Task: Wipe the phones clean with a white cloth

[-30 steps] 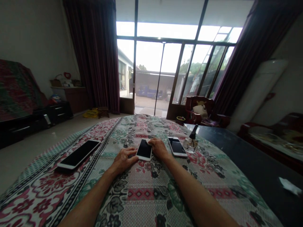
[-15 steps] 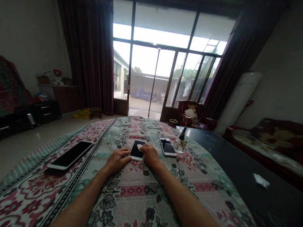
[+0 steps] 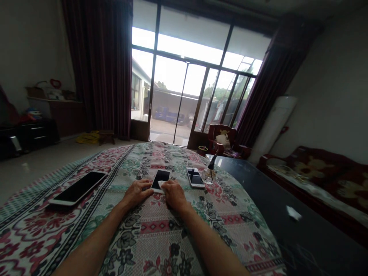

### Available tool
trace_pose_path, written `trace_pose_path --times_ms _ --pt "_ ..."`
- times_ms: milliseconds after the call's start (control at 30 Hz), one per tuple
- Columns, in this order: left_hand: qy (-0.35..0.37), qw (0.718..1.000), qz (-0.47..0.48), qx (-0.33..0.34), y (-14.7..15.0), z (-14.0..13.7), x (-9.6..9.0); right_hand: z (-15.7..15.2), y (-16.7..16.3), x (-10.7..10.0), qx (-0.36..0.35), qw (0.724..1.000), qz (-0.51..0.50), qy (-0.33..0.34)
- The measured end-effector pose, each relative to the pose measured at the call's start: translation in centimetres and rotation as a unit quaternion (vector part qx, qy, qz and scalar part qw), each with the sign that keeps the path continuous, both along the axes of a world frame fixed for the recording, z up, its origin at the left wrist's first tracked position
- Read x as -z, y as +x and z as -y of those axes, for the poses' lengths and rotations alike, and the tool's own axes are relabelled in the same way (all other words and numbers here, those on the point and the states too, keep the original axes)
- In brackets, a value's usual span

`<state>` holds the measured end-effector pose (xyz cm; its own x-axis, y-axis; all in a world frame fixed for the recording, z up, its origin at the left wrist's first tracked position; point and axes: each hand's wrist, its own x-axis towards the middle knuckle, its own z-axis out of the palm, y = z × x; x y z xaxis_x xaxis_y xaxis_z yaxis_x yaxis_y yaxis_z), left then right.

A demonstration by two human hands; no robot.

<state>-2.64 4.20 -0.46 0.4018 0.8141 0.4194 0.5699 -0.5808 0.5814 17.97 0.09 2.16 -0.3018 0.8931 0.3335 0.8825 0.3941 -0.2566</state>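
Observation:
A white-framed smartphone [image 3: 160, 178] with a dark screen lies flat on the patterned tablecloth in front of me. At its left edge, my left hand [image 3: 138, 193] grips the side, thumb by the lower corner. My right hand [image 3: 174, 194] is closed on a small white tissue [image 3: 161, 184] pressed to the lower right of the screen. Just to the right lies a second white smartphone [image 3: 196, 178]. Beside that stands a clear glass bottle [image 3: 209, 176] with a black top. A larger white tablet [image 3: 79, 188] rests further left.
The round table's floral tablecloth [image 3: 161, 247] fills the foreground. A dark glossy table [image 3: 258, 191] adjoins on the right, with a crumpled white tissue [image 3: 293, 213] on it. Beyond are a wooden armchair [image 3: 222, 142], a sofa [image 3: 313, 168] and glass doors [image 3: 172, 103].
My right hand and the tissue have slid down the screen toward the phone's lower edge. My left hand stays at the phone's left side. The whole view has shifted slightly.

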Motion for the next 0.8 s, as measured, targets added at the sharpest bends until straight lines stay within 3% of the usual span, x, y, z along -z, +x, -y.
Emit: trace_pose_path --times_ms 300,467,800 --pt "0.008 1.000 -0.003 -0.018 -0.1 -0.3 0.5 0.1 0.2 0.3 -0.025 1.000 0.001 -0.002" --pt "-0.002 1.000 -0.004 0.005 0.0 0.0 -0.1 -2.2 0.6 -0.3 -0.032 0.999 0.029 -0.017" --pt "-0.012 0.999 0.010 -0.045 0.4 0.9 -0.8 -7.6 -0.2 -1.2 0.029 0.996 0.086 -0.022"
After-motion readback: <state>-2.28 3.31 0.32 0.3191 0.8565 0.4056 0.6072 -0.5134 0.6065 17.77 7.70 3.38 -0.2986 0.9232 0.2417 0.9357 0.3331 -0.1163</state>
